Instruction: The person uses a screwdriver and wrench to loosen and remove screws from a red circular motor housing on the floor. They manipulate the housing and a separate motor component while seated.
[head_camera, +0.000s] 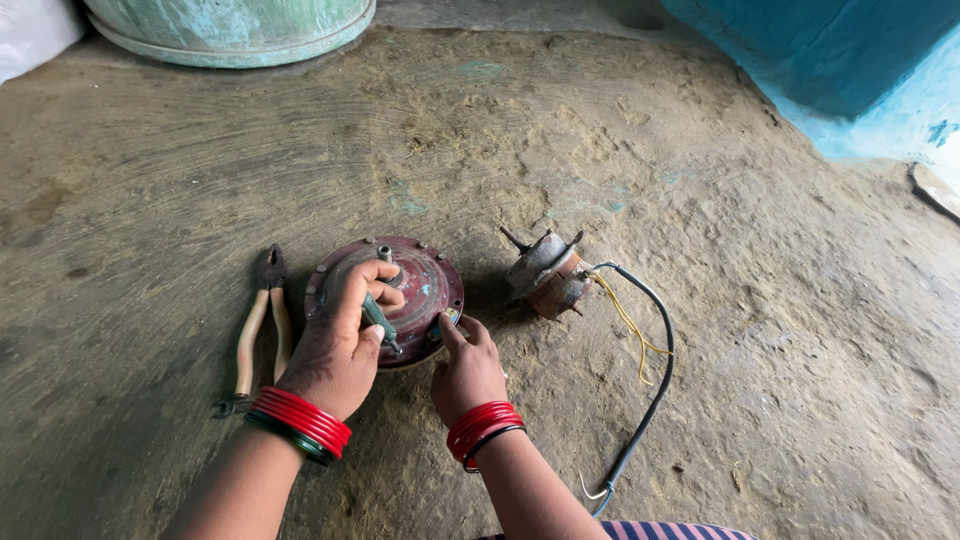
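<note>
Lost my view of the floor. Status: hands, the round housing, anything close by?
Left hand grips a small tool on the red housing. Right hand touches its rim. Pliers left, wired motor right, both apart.

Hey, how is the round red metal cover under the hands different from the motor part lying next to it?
The round cover is a wide, flat, reddish disc; the motor part is smaller, chunkier and rusty grey-brown. The left hand and the right hand are both at the cover, while the motor part lies untouched. A black cable and yellow wires trail from the motor part; the cover shows none. Both are worn metal resting on the dirt floor.
</note>
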